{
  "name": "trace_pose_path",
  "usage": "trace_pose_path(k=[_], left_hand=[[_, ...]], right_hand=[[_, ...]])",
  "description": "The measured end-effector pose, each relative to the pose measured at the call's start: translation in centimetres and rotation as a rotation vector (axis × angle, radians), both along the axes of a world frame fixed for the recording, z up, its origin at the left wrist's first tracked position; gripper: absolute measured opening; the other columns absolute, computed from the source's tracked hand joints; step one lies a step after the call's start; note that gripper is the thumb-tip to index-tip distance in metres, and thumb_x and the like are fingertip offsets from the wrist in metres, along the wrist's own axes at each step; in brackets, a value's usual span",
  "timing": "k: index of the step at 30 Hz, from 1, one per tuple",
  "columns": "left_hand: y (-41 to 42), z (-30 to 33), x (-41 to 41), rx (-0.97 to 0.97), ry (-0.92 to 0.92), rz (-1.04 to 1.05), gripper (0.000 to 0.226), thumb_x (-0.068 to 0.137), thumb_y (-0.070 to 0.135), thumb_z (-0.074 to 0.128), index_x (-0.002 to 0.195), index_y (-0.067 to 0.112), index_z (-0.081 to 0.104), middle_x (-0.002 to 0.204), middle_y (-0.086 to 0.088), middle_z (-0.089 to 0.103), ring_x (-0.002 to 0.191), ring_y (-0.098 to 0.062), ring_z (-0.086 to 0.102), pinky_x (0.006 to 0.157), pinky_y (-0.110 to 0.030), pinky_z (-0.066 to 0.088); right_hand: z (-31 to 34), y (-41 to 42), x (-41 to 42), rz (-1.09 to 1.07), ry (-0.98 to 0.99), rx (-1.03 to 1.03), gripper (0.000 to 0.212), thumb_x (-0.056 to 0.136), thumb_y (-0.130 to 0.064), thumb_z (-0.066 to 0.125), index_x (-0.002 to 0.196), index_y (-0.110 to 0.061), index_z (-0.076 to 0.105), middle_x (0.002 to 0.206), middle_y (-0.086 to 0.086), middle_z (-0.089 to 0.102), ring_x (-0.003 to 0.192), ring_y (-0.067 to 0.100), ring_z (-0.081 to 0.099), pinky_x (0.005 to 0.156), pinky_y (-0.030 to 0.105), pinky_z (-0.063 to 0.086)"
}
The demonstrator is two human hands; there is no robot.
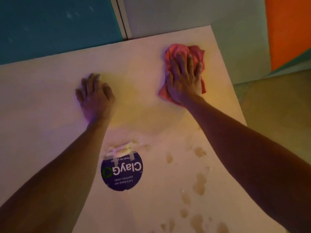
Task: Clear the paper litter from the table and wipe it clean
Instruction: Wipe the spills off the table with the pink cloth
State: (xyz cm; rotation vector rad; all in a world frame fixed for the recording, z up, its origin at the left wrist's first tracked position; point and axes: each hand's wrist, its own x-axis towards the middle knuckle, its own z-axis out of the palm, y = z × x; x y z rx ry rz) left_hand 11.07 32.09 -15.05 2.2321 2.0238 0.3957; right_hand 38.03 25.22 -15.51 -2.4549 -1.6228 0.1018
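I am pressing my right hand, fingers spread flat, onto the pink cloth beyond the round purple sticker to wipe, while my left hand, seemingly empty, is bracing on the table.

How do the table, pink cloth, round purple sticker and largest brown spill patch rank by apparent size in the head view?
1. table
2. and 3. pink cloth and round purple sticker: too alike to rank, with a hand hiding part of the cloth
4. largest brown spill patch
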Motion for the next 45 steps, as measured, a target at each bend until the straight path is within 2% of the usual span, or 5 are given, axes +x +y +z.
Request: trace_pose_path(k=[10, 14, 30, 41, 45], left_hand=[[-9.9, 1.1, 1.7, -0.086, -0.025, -0.113, 0.056, 0.1, 0.036, 0.032, 0.146, 0.009, 0.047, 0.157, -0.006, 0.041, 0.145, -0.036, 0.035, 0.119, -0.052, 0.025], [-14.0, 0.6, 1.2, -0.083, 0.057, -0.107, 0.054, 0.102, 0.037, 0.034, 0.152, 0.015, 0.039, 0.163, -0.004, 0.031, 0.15, -0.036, 0.026, 0.122, -0.052, 0.019], [-14.0, -0.4, 1.1, 0.013, 0.098, -0.085, 0.051, 0.101, 0.03, 0.041, 0.151, 0.02, 0.044, 0.161, -0.002, 0.036, 0.15, -0.033, 0.028, 0.122, -0.05, 0.021], [-14.1, -0.8, 1.1, -0.006, 0.062, -0.093, 0.051, 0.101, 0.039, 0.037, 0.149, 0.022, 0.047, 0.159, -0.001, 0.04, 0.148, -0.035, 0.031, 0.121, -0.051, 0.022], [-14.8, 0.1, -1.0, 0.034, -0.106, -0.155, 0.045, 0.103, 0.036, 0.039, 0.144, 0.021, 0.053, 0.154, -0.003, 0.047, 0.147, -0.036, 0.034, 0.119, -0.05, 0.031]], right_hand=[[1.4, -23.2, -5.0, -0.077, -0.047, -0.123, 0.062, 0.099, -0.047, 0.038, 0.157, -0.027, 0.025, 0.165, 0.002, 0.019, 0.153, 0.033, 0.011, 0.119, 0.059, 0.012], [1.6, -20.9, -2.4, -0.035, -0.033, -0.129, 0.063, 0.098, -0.05, 0.038, 0.156, -0.029, 0.027, 0.164, 0.003, 0.022, 0.152, 0.035, 0.014, 0.118, 0.061, 0.011], [0.4, -2.8, 3.4, -0.095, -0.006, -0.049, 0.063, 0.098, -0.052, 0.022, 0.156, -0.028, 0.025, 0.164, 0.007, 0.019, 0.151, 0.041, 0.01, 0.116, 0.068, 0.004], [0.3, -12.6, -8.9, 0.072, 0.01, -0.026, 0.061, 0.099, -0.049, 0.03, 0.153, -0.021, 0.035, 0.162, 0.006, 0.028, 0.149, 0.04, 0.02, 0.116, 0.065, 0.012], [0.5, -20.9, -13.8, 0.147, 0.006, -0.022, 0.06, 0.101, -0.049, 0.03, 0.155, -0.024, 0.03, 0.164, 0.003, 0.022, 0.152, 0.036, 0.013, 0.118, 0.063, 0.011]])
